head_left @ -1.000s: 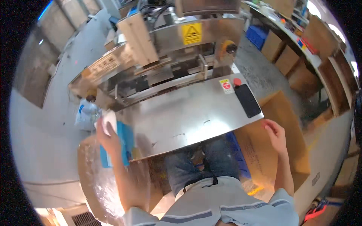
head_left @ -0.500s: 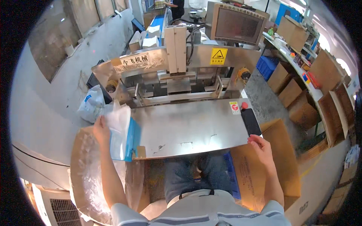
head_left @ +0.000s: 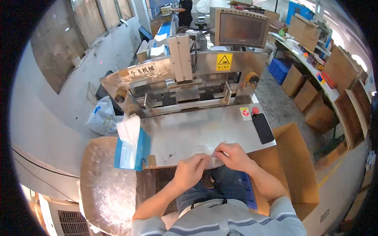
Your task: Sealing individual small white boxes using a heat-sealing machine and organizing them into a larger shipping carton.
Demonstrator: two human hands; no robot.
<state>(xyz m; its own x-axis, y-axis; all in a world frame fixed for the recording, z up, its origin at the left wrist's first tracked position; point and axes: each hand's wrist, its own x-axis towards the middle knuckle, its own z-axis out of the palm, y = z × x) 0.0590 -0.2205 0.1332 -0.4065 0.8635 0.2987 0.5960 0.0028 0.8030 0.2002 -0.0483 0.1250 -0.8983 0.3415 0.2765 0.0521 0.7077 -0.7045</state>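
Note:
Both my hands meet over the front edge of the metal worktable. My left hand and my right hand pinch a thin, clear plastic bag between them. Most of it is hidden by the fingers or too transparent to make out. To the left, a blue holder at the table's corner carries a stack of translucent plastic bags standing upright. A black phone lies at the table's right end, beside a red button.
Behind the table stands a metal machine with a yellow warning sign and a monitor. An open carton of clear plastic is at my left, another carton at my right. A person stands far back.
My left hand has left the stack of bags and come to the middle. My right hand has moved left from near the phone to meet it, and both now grip the clear bag.

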